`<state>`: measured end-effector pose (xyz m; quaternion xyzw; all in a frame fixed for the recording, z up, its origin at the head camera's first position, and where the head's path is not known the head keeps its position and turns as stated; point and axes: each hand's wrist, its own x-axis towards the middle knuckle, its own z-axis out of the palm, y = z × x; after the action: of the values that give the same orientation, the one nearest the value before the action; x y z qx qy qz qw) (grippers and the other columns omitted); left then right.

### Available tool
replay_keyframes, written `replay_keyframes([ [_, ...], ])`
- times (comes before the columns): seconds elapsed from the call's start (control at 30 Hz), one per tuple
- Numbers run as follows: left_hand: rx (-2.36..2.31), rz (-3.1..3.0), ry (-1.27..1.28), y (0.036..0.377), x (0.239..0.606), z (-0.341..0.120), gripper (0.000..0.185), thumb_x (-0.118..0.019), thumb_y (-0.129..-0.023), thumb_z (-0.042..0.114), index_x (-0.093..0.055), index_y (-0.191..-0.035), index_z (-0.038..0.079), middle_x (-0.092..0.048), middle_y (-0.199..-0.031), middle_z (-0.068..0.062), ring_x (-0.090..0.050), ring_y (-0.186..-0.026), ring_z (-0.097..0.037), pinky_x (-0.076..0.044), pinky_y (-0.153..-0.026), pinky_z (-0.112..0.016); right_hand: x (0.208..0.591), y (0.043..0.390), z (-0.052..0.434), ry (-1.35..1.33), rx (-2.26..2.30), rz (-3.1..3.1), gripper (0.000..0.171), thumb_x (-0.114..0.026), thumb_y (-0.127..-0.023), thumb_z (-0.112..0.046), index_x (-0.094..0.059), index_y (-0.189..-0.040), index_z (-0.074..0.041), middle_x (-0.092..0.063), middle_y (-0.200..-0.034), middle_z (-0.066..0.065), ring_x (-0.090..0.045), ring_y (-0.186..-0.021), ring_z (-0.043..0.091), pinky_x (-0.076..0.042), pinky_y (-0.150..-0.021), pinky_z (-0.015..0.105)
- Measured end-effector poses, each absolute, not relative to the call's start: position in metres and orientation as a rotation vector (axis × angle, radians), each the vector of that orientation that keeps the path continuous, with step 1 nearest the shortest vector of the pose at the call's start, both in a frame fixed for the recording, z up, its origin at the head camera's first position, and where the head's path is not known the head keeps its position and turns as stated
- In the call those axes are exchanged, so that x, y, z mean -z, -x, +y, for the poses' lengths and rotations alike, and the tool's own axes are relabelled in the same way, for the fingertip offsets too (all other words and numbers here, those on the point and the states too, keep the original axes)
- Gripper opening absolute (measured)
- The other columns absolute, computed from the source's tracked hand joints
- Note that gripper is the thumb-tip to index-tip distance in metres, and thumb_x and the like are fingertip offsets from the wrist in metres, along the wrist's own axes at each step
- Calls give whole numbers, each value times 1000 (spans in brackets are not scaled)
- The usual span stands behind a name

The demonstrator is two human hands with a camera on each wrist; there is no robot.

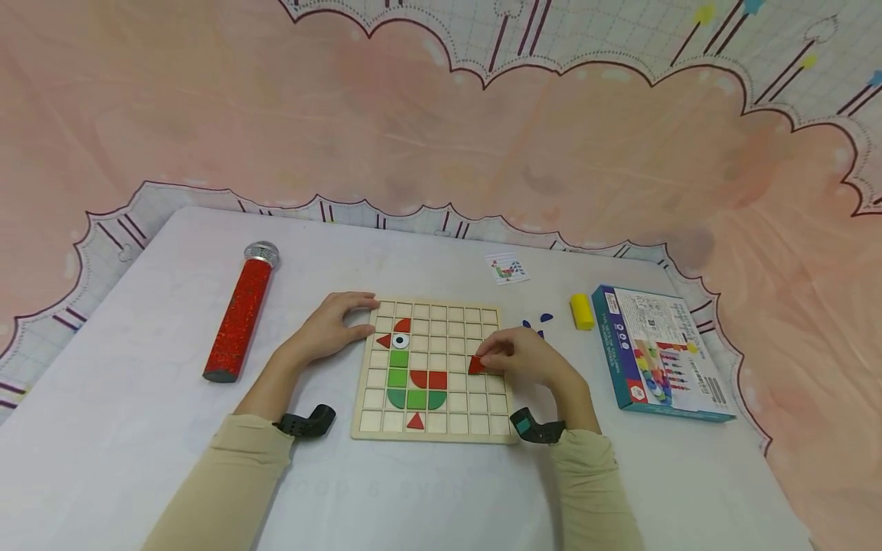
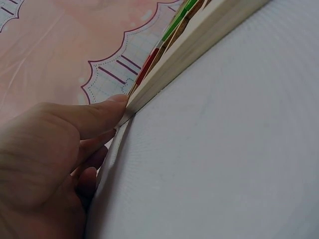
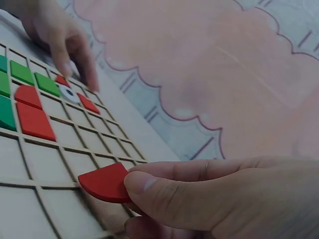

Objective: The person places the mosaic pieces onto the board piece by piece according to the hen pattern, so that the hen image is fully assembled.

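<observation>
Placing looks to be the step in hand: the right hand [image 1: 527, 356] pinches a red quarter-round [image 3: 105, 184] over the board [image 1: 455, 425], right of the frame's centre. The left hand [image 1: 331, 327], fingers loose and gripping nothing, touches the board's upper-left edge — likely steadying it. Seating the quarter-round would call for squaring it to a cell, then letting go; the raised ribs [image 3: 36, 186] could catch it. Set pieces [image 1: 416, 399] fill cells left of centre. Blue bits [image 1: 547, 317], a yellow cylinder [image 1: 582, 312] and a box [image 1: 675, 352] lie to the right — off the board — with a card [image 1: 507, 268] above and a microphone [image 1: 241, 317] at left.
</observation>
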<state>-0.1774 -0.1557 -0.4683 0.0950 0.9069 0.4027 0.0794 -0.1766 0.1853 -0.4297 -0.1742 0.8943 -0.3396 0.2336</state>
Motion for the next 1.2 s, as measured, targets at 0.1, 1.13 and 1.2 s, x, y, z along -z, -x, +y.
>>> replay_keyframes([
  [0.1, -1206, 2711, -285, 177, 469, -156, 48, -69, -87, 21, -55, -132, 10, -43, -147, -9, -26, -141, -32, -20, -115, -54, 432, 174, 176, 526, 914, 2433, 9, -67, -89, -23, -72, -96, -21, -68, -90, -7, -55, -89, 15, -48, -86, 30],
  [1.13, -1207, 2720, -288, 178, 471, -156, 50, -70, -86, 22, -55, -133, 11, -43, -148, -9, -26, -141, -33, -21, -115, -55, 434, 167, 152, 640, 847, 2417, 3, -69, -86, -15, -71, -89, -16, -68, -81, -8, -55, -78, 13, -48, -71, 26],
  [1.2, -1204, 2719, -288, 178, 471, -156, 50, -70, -86, 22, -54, -133, 11, -42, -148, -9, -26, -141, -32, -21, -115, -54, 434, 167, 151, 647, 836, 2429, 3, -70, -86, -16, -71, -88, -15, -68, -81, -8, -55, -78, 13, -48, -70, 26],
])
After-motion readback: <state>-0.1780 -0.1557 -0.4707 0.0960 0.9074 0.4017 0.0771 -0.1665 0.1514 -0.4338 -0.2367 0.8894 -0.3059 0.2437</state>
